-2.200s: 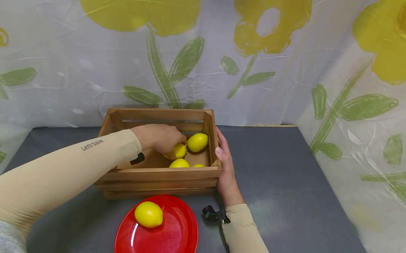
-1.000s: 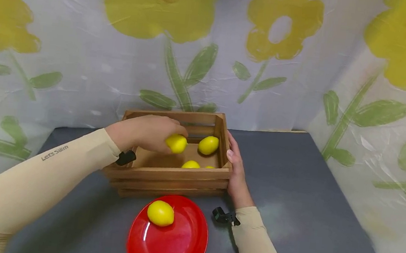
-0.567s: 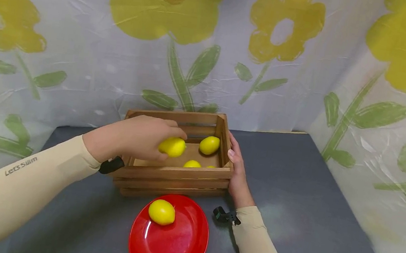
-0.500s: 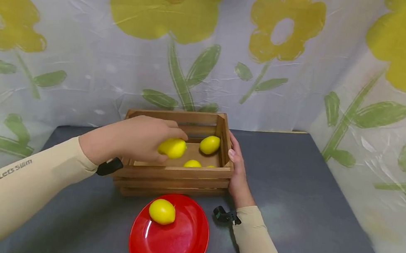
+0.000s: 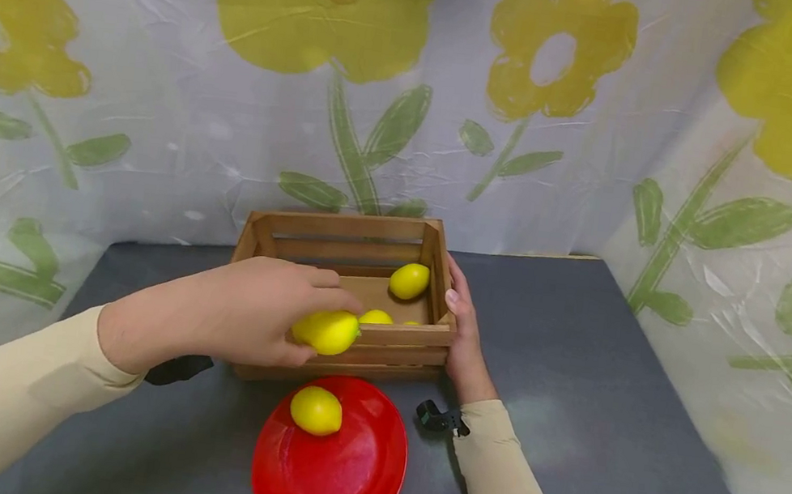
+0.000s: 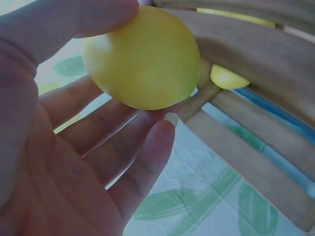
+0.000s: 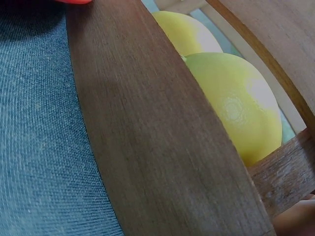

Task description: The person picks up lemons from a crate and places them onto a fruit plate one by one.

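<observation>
Pinching a lemon (image 5: 325, 331), the left hand (image 5: 250, 308) was at the near side of the crate (image 5: 391, 354); its thumb lay on one side of the fruit, its slightly parted fingers opposite; whether every fingertip touched could not be told. The held lemon overlapped the near slats in the head view; nearer the person, a second lemon (image 5: 315, 411) rested on the plate (image 5: 328, 484), toward its far edge; inside the crate, a third lemon (image 5: 410, 281) lay by the right wall, while a fourth lemon (image 5: 376, 317) and a yellow sliver (image 5: 412, 324) showed over the near slat. The right hand (image 5: 466, 324) rested against the crate's right side, its visible fingers straight. Sound handling, by judgement, called for thumb and fingers squarely opposed, since smooth, round skin could roll; enough height for knuckles and fruit to clear the slats; and light, steady pressure from the right hand, lest a bump shift the crate.
</observation>
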### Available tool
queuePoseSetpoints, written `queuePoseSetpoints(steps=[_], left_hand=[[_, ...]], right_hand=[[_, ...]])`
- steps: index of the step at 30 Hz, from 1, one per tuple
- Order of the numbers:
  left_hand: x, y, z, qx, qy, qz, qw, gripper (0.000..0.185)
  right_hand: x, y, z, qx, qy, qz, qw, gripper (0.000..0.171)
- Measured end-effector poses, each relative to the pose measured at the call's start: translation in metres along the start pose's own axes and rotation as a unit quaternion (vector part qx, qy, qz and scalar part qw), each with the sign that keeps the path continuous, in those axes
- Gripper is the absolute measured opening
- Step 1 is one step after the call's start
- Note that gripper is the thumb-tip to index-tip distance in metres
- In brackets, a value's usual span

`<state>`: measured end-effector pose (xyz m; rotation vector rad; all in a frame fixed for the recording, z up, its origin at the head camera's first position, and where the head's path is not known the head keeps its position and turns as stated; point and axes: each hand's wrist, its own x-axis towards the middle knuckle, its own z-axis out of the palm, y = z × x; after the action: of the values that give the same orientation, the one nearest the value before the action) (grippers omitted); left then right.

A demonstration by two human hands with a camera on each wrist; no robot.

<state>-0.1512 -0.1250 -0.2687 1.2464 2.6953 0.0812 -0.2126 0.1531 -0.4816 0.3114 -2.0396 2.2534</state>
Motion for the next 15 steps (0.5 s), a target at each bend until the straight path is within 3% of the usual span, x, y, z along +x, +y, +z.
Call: queuePoseSetpoints(steps=[7, 15], left_hand=[[-0.016, 0.008, 0.015, -0.014, -0.01, 0.013, 0.9998, 0.061], [-0.033, 0.011, 0.056, -0.032, -0.025, 0.018, 0.999, 0.06]], right_hand=[[0.001, -0.001, 0.001, -0.002, 0.001, -0.003, 1.0, 0.073], [0.0, 0.0, 0.002, 0.01, -0.001, -0.006, 1.0, 0.073]])
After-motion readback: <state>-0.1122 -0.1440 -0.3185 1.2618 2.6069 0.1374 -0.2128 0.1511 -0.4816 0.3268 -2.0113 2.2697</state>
